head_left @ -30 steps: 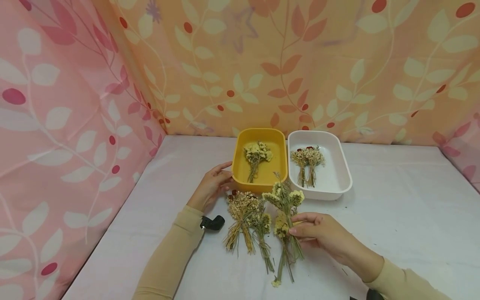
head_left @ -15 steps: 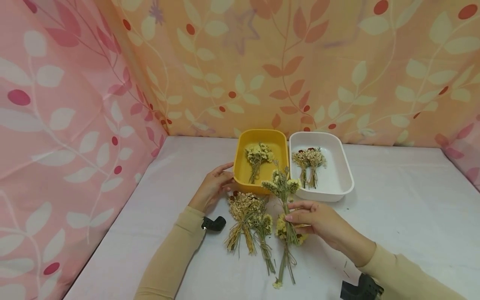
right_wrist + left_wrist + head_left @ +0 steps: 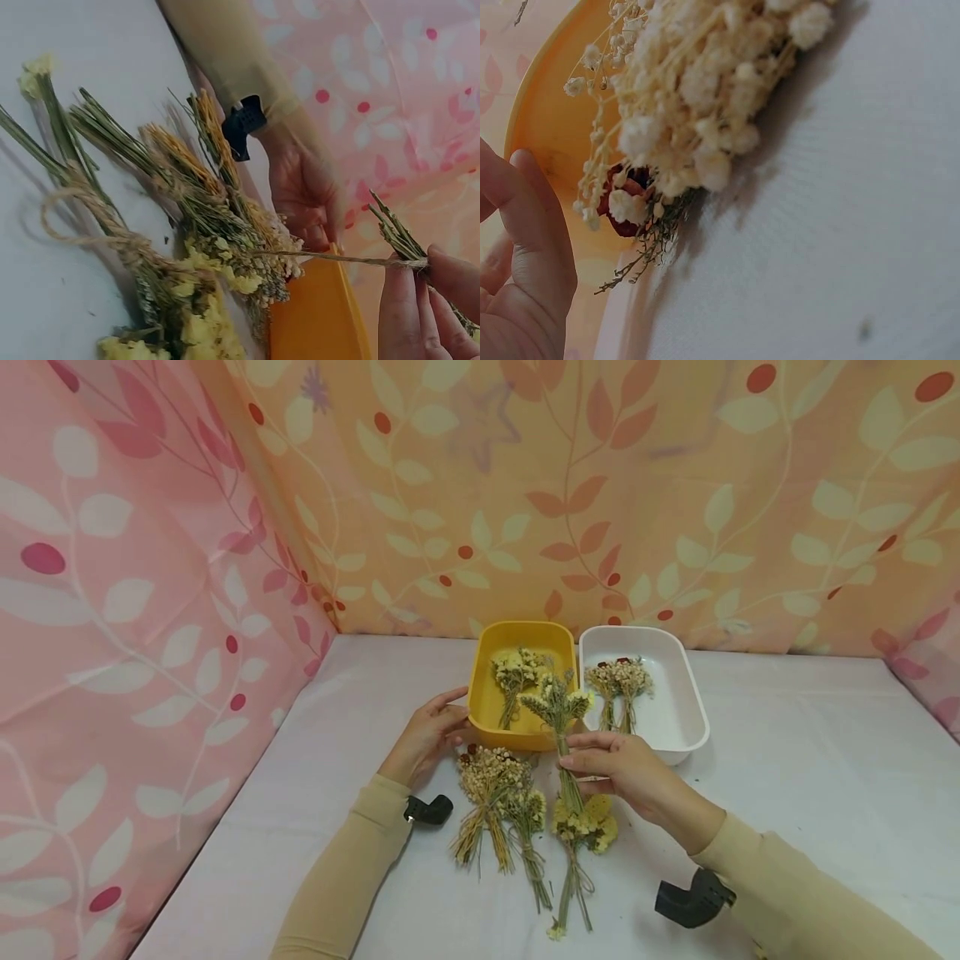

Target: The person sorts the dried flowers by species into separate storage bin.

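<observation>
Closest to the wearer, on smooth white cloth [image 3: 810,793], lies a yellow-flowered bunch [image 3: 577,825] with crumpled papery heads, stiff green stems and a fuzzy loop of twine [image 3: 131,244]. Left of it are a slimmer green-stemmed bunch [image 3: 529,814] and loose cream bunches [image 3: 489,777], beady and tufted, with straw-coloured stems and dark red blooms. Just beyond the yellow-flowered bunch, the right hand [image 3: 633,777] pinches the stems of the held bunch [image 3: 557,703] between thumb and fingers; a thin strand of twine runs from its binding. The held bunch's pale yellow, spiky head shows across the front right corner of the yellow tray [image 3: 517,741] (whether it is past the rim I cannot tell). The left hand [image 3: 427,739] has its fingers lightly bent against that tray's left side, loosely spread and not wrapped around anything. Both trays are smooth, with rounded corners; the white tray [image 3: 675,693] stands just right of the yellow one. Behind rises leaf-printed fabric [image 3: 420,527].

Two trays, then; two bunches in the white one, at least one in the yellow one; on the cloth, one yellow-flowered, one slim green-stemmed and apparently two cream.

Compared with a second ago, the right hand has carried its bunch forward from among the lying ones, uncovering more of the yellow-flowered bunch; the left hand has stayed at the tray.
</observation>
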Tool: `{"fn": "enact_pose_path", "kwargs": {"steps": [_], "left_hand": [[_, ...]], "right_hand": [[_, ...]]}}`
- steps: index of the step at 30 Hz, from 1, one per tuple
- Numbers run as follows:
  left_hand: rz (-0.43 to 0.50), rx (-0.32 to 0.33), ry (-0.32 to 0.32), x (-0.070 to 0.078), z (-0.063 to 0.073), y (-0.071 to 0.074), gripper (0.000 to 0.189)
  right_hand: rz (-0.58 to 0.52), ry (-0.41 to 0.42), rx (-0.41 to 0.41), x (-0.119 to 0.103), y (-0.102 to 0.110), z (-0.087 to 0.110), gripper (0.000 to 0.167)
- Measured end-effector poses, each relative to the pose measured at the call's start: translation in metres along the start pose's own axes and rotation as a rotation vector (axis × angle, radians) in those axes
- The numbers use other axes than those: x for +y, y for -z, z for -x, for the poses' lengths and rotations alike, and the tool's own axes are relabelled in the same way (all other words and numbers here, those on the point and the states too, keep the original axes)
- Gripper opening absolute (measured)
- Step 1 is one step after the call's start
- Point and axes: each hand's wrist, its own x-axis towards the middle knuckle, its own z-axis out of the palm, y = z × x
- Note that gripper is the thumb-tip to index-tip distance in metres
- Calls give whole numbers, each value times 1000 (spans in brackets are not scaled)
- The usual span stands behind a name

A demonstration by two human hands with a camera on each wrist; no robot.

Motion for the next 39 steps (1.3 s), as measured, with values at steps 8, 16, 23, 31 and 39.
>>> {"fn": "enact_pose_path", "kwargs": {"steps": [8, 16, 23, 31, 39], "left_hand": [[8, 14, 8, 1, 1, -1, 48], [1, 1, 4, 1, 1, 0, 48], [3, 7, 1, 1, 2, -1, 47], [-15, 3, 5, -1, 2, 0, 48], [-33, -13, -8, -1, 1, 1, 47]], "right_hand": [[-24, 11, 21, -11, -1, -18, 54], [-92, -14, -1, -20, 0, -33, 53], [-54, 16, 25, -27, -2, -49, 54], [-117, -2, 60, -38, -5, -66, 51], [-163, -22, 80, -46, -14, -82, 51]]}}
